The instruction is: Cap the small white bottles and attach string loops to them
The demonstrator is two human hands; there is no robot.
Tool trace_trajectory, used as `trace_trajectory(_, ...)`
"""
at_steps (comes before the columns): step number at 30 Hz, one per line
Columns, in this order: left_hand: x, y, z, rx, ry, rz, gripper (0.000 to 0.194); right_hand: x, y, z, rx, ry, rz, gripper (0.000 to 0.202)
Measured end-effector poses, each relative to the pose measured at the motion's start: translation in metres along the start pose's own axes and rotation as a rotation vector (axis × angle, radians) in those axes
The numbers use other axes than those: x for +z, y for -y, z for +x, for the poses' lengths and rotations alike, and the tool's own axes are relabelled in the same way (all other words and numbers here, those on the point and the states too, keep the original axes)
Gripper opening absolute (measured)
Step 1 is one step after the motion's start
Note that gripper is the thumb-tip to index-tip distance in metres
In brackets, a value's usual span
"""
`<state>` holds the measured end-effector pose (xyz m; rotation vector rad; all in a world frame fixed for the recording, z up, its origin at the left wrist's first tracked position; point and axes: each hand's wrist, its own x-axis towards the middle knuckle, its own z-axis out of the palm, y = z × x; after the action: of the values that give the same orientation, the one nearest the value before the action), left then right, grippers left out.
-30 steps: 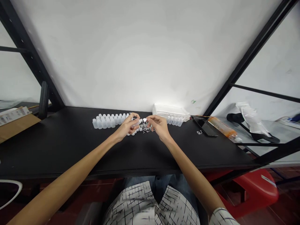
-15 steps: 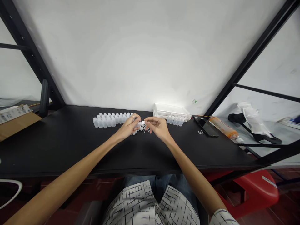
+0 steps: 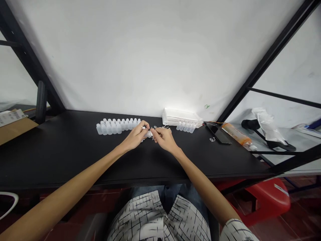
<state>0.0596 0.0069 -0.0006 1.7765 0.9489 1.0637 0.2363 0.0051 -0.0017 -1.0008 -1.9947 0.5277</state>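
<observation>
Fingertips meet at a small white bottle (image 3: 149, 134)
Toward the table's (image 3: 150, 164) far edge, the left hand (image 3: 134, 138) grips it and the right hand (image 3: 166, 140) pinches; steady support, straight pressure suit best.

Dressed in a white shirt (image 3: 150, 212), printed all over with thin, black, broken lines that cross in an uneven, sketchy grid. Opens at the far hem in a V between a left and a right flap, with a seam running down the middle toward the near edge. Shows dark blue denim (image 3: 170, 192) inside the V and just beyond the hem. Includes a short sleeve (image 3: 234, 229) at the near right, in matching fabric. Bare along both forearms, down to the left hand (image 3: 136, 137) and right hand (image 3: 166, 139).
</observation>
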Motion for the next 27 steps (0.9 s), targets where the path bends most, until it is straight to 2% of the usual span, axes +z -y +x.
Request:
trace_trajectory(4, 0.0013, -0.0008, -0.0018, 0.005, 0.001, 0.002, 0.010, 0.0013, 0.0005, -0.0008, 0.023, 0.009, 0.031, 0.050)
trace_trajectory(9, 0.0036, -0.0013, -0.0019, 0.053, -0.034, 0.060, 0.024, 0.0034, 0.0005, -0.0007, 0.067, -0.019, 0.346, 0.034)
trace_trajectory(12, 0.0034, -0.0002, -0.0010, 0.061, -0.055, 0.105, 0.026, 0.0040, 0.0004, 0.0002, 0.091, -0.009, 0.490, 0.035)
trace_trajectory(17, 0.0002, -0.0018, -0.0009, 0.054, -0.106, 0.150, 0.028, 0.0008, 0.0008, 0.0021, 0.095, 0.049, 0.593, 0.039)
trace_trajectory(21, -0.0008, -0.0048, -0.0028, 0.062, -0.116, 0.223, 0.025, 0.0000, -0.0017, 0.0021, 0.111, 0.049, 0.604, 0.040)
trace_trajectory(27, 0.0028, -0.0087, -0.0060, 0.092, -0.115, 0.314, 0.022, -0.0003, -0.0048, -0.0001, 0.102, 0.060, 0.421, 0.041)
